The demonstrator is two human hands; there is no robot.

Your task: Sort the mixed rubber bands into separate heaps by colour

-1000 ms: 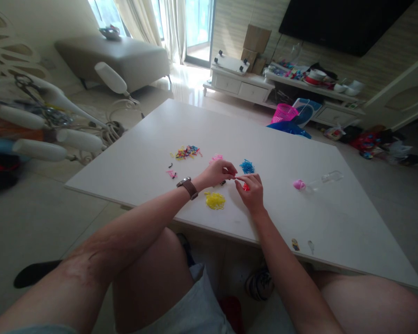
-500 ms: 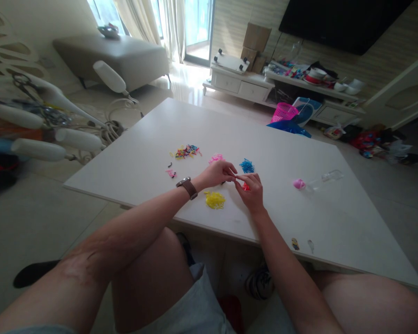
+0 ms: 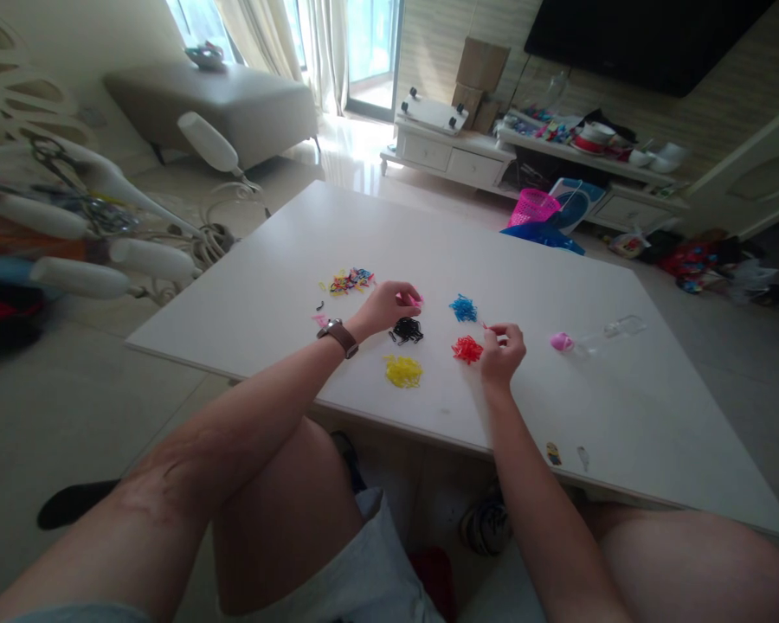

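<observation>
My left hand [image 3: 389, 308], with a watch at its wrist, reaches over the pile of small pink pieces [image 3: 417, 301]. Its fingers are curled down and largely cover that pile; whatever they grip cannot be made out. Just below it lies a heap of small black pieces [image 3: 407, 330], and nearer me a yellow heap [image 3: 403, 372]. My right hand [image 3: 503, 350] is closed in a pinch beside the heap of red pieces [image 3: 467, 349], holding something tiny at the fingertips. A blue heap [image 3: 463, 308] lies just beyond those fingertips. The pieces resemble little loops or clips.
On the white table [image 3: 623, 389], a mixed-colour pile [image 3: 349, 281] lies far left. To the right are a pink-ended clear bottle [image 3: 562, 342], a minion figure [image 3: 552, 453] and a small clear item [image 3: 582, 458]. White lamp arms [image 3: 156, 260] stand left of the table.
My hands, earlier together over the middle of the piles, have parted. The left moved back left to the pink pile, the right moved right, uncovering the black and red heaps.
</observation>
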